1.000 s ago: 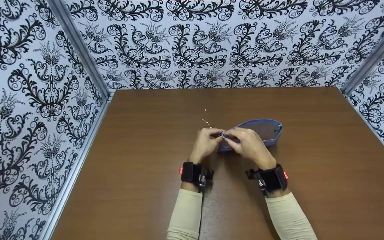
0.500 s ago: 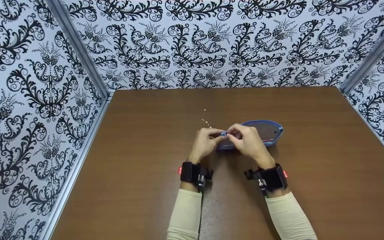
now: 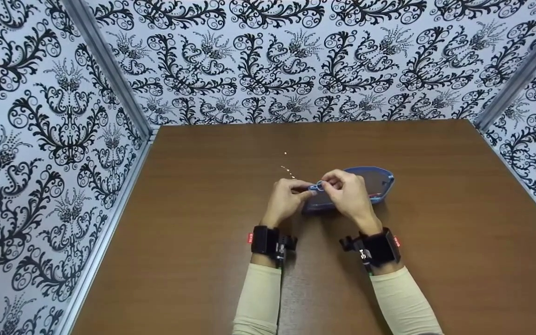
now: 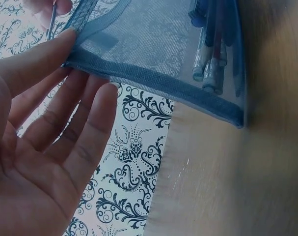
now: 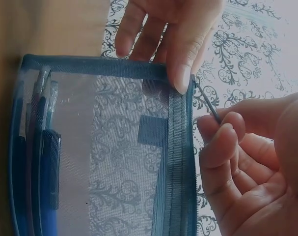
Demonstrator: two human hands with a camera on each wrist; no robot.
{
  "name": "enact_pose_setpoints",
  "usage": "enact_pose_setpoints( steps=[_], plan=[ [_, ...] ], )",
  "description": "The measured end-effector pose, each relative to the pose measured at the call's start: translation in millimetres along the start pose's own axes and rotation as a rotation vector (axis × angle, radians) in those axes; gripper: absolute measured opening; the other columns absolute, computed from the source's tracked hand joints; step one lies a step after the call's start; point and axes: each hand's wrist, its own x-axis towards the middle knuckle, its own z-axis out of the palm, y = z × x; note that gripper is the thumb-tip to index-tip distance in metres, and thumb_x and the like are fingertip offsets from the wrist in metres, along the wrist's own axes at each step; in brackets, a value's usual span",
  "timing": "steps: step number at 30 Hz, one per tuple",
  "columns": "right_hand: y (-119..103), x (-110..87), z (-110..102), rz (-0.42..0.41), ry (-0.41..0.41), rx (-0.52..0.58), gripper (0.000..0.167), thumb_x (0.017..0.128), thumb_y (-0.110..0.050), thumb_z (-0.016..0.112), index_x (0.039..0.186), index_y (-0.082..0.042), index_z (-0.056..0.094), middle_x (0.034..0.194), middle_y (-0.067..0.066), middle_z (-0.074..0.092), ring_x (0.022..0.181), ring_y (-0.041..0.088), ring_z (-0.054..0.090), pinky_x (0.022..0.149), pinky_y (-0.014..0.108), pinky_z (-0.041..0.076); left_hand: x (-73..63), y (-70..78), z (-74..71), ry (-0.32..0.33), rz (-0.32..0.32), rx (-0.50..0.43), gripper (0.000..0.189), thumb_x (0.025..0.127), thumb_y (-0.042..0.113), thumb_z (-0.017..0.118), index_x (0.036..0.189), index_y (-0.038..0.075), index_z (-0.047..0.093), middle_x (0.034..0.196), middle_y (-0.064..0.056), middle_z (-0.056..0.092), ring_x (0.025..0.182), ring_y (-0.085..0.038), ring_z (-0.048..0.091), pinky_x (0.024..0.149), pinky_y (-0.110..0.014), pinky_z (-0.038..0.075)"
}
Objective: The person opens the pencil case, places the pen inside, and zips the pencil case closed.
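A blue see-through mesh zip pouch [image 3: 376,176] stands upright on the table, its top edge spread apart on the right in the head view. My left hand [image 3: 286,200] pinches the pouch's upper left corner between thumb and index finger, the other fingers loosely extended below. With thumb and index finger my right hand [image 3: 351,197] pinches a thin zipper pull [image 5: 206,102] at that same corner. The pull stretches out straight between the two hands. Through the mesh, pencils [image 4: 205,56] and other slim items lie along the pouch's bottom. The slider itself is hard to make out.
The brown wooden table [image 3: 193,242] is bounded by black-and-white patterned walls [image 3: 268,60] at the back and sides. Small bright specks [image 3: 288,170] show on the table behind my left hand. Each wrist wears a black strap [image 3: 382,249] with a camera.
My right hand has shifted slightly away from the left fingertips, drawing the zipper pull out to the right. The left hand stays at the pouch corner.
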Motion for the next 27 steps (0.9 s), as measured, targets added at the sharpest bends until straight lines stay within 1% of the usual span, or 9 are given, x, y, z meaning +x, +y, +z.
enact_pose_setpoints(
  steps=[4, 9, 13, 17, 24, 27],
  plan=[
    [0, 0.1, -1, 0.013, -0.001, -0.004, 0.002, 0.085, 0.0, 0.071, 0.086, 0.0, 0.072, 0.073, 0.007, 0.069, 0.061, 0.014, 0.059, 0.057, 0.017, 0.044, -0.1, -1.5, 0.0, 0.006, 0.014, 0.012, 0.013, 0.084, 0.012, 0.078, 0.094, 0.005, 0.079, 0.092, -0.005, 0.076, 0.08, -0.01, 0.069, 0.073, -0.022, 0.054],
    [0, 0.1, -2, 0.026, -0.019, -0.02, 0.003, 0.085, -0.001, 0.071, 0.086, 0.001, 0.072, 0.073, 0.008, 0.069, 0.061, 0.015, 0.059, 0.057, 0.018, 0.044, -0.3, -1.7, -0.3, 0.0, 0.008, 0.018, 0.013, 0.084, 0.013, 0.078, 0.094, 0.005, 0.079, 0.092, -0.006, 0.076, 0.081, -0.011, 0.069, 0.073, -0.026, 0.055],
    [2, 0.2, -5, 0.03, -0.034, -0.034, 0.004, 0.085, -0.002, 0.071, 0.087, 0.002, 0.072, 0.073, 0.009, 0.069, 0.062, 0.016, 0.06, 0.057, 0.018, 0.044, -1.2, -1.0, -2.8, -0.012, -0.017, 0.003, 0.014, 0.084, 0.015, 0.078, 0.096, 0.007, 0.08, 0.094, -0.006, 0.076, 0.082, -0.011, 0.069, 0.075, -0.024, 0.054],
    [6, 0.4, -8, 0.042, -0.02, -0.063, 0.004, 0.086, -0.002, 0.071, 0.086, 0.003, 0.072, 0.073, 0.009, 0.069, 0.062, 0.017, 0.061, 0.058, 0.018, 0.044, -2.2, -2.6, -5.9, 0.0, -0.037, -0.009, 0.015, 0.084, 0.015, 0.079, 0.096, 0.007, 0.079, 0.094, -0.006, 0.076, 0.083, -0.012, 0.069, 0.075, -0.024, 0.053],
    [10, 0.5, -12, 0.054, -0.028, -0.08, 0.006, 0.087, -0.003, 0.07, 0.087, 0.003, 0.072, 0.074, 0.009, 0.068, 0.063, 0.017, 0.061, 0.057, 0.018, 0.043, -2.7, -4.6, -8.5, 0.004, -0.06, -0.033, 0.015, 0.083, 0.014, 0.079, 0.095, 0.006, 0.079, 0.095, -0.008, 0.076, 0.087, -0.019, 0.07, 0.077, -0.026, 0.053],
    [10, 0.7, -12, 0.056, -0.032, -0.083, 0.007, 0.087, -0.004, 0.07, 0.087, 0.003, 0.072, 0.074, 0.009, 0.068, 0.063, 0.017, 0.061, 0.057, 0.018, 0.044, -2.7, -4.4, -8.5, 0.004, -0.076, -0.041, 0.015, 0.083, 0.014, 0.079, 0.096, 0.005, 0.079, 0.096, -0.008, 0.076, 0.088, -0.02, 0.07, 0.077, -0.026, 0.053]
  ],
)
